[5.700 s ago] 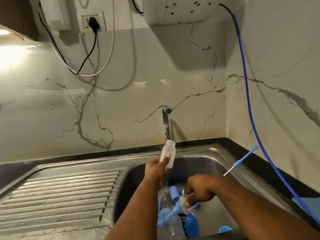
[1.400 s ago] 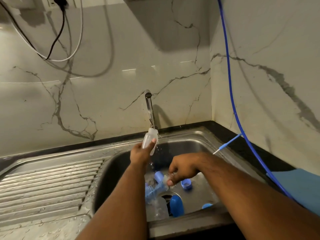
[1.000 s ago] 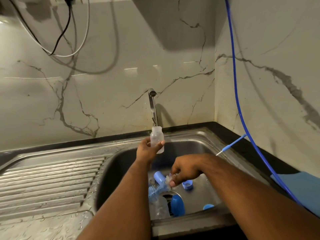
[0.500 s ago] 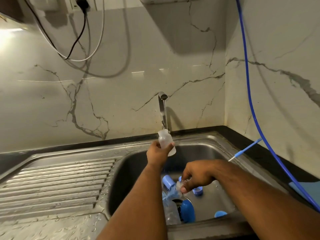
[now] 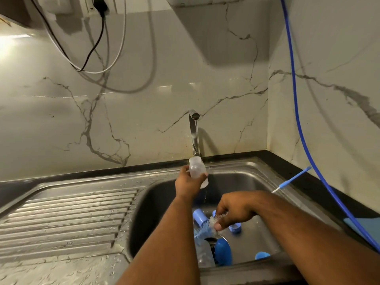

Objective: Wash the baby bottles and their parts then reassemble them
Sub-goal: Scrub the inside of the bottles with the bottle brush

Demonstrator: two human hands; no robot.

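Note:
My left hand (image 5: 188,185) grips a small clear baby bottle (image 5: 197,169) just under the tap (image 5: 194,132), mouth up and a little tilted; a thin stream of water drips from it. Lower in the steel sink (image 5: 242,173), my right hand (image 5: 234,210) pinches the bristle end of a white and blue bottle brush (image 5: 205,228). On the sink floor lie blue caps and rings (image 5: 235,228), a blue dome cap (image 5: 223,250), a blue cylinder (image 5: 199,217) and another clear bottle (image 5: 204,255).
A ribbed steel drainboard (image 5: 65,217), wet with drops, lies to the left. A thin blue-handled brush (image 5: 292,179) leans on the sink's right rim. A blue hose (image 5: 296,112) runs down the right wall. Cables (image 5: 96,48) hang on the marble wall.
The left hand has kept the bottle under the tap, tipping it back and forth. The right hand has stayed low in the sink on the brush. The camera has shifted slightly.

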